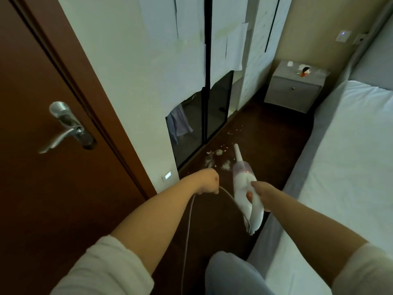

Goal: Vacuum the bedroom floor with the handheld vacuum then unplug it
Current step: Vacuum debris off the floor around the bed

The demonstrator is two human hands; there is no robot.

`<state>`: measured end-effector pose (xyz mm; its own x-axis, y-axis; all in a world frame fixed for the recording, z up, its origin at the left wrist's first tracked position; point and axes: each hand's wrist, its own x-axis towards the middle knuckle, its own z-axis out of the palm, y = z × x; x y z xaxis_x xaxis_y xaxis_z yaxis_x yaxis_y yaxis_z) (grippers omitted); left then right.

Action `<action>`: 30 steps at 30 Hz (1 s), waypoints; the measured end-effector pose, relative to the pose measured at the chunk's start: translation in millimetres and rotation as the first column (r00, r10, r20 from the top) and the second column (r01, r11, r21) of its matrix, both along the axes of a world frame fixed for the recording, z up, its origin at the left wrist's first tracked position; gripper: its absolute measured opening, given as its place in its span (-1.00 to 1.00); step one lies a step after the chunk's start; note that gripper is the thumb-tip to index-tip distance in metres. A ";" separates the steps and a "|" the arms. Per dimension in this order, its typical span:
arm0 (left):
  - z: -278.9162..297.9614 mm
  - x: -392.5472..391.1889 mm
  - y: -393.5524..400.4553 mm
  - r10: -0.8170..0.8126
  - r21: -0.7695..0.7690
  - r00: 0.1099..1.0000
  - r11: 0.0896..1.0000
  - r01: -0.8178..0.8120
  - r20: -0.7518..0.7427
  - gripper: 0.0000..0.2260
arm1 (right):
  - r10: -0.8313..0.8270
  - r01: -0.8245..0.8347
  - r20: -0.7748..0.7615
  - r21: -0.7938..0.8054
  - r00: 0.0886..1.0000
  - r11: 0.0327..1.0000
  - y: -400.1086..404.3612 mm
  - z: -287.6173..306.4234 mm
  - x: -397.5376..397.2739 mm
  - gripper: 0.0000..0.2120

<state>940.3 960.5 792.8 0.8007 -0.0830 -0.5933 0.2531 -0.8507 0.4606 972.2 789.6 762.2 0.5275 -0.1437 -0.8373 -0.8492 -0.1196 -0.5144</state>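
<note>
A white handheld vacuum (pixel 242 184) with a narrow nozzle points forward and down over the dark bedroom floor (pixel 265 150). My right hand (pixel 260 193) is closed around its handle. A grey power cord (pixel 189 220) runs from the vacuum's rear in a loop to my left hand (pixel 208 180), which is closed on it, then drops toward my body. White scraps and dust (pixel 221 155) lie on the floor just ahead of the nozzle, beside the wardrobe.
A brown door (pixel 42 167) with a metal handle stands at left. A wardrobe (pixel 191 81) with dark glass panels lines the wall. A bed (pixel 340 167) with a white sheet fills the right. A grey nightstand (pixel 295 88) stands at the far end.
</note>
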 end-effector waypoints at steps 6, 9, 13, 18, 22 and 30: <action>-3.7 63.6 18.0 0.025 0.016 1.000 1.000 -0.025 0.013 -0.98 | -0.060 0.060 -0.033 0.006 0.998 0.998 -0.4 -0.6 65.8 -0.69; -7.6 113.4 8.9 -0.015 0.033 1.000 0.999 0.015 0.003 -0.93 | -0.060 0.065 -0.077 0.051 0.995 0.997 -11.4 -14.6 118.4 -0.74; -15.8 183.7 -8.8 -0.016 0.054 0.999 0.998 0.018 -0.050 -0.84 | -0.004 0.009 -0.095 0.055 0.995 0.998 -31.2 -38.7 192.2 -0.74; -13.2 289.8 -54.0 0.016 0.002 0.991 1.000 -0.015 -0.131 -0.88 | 0.092 -0.083 -0.090 0.104 0.992 0.991 -70.5 -39.7 294.1 -0.70; -8.8 367.5 -82.9 0.005 -0.002 0.989 1.000 -0.005 -0.149 -0.81 | 0.155 -0.148 -0.041 0.134 0.987 0.980 -99.3 -25.0 371.5 -0.67; -20.3 486.5 -113.8 -0.031 -0.042 0.988 0.999 0.024 -0.153 -0.90 | 0.188 -0.185 -0.010 0.144 0.982 0.972 -134.3 -34.5 484.3 -0.69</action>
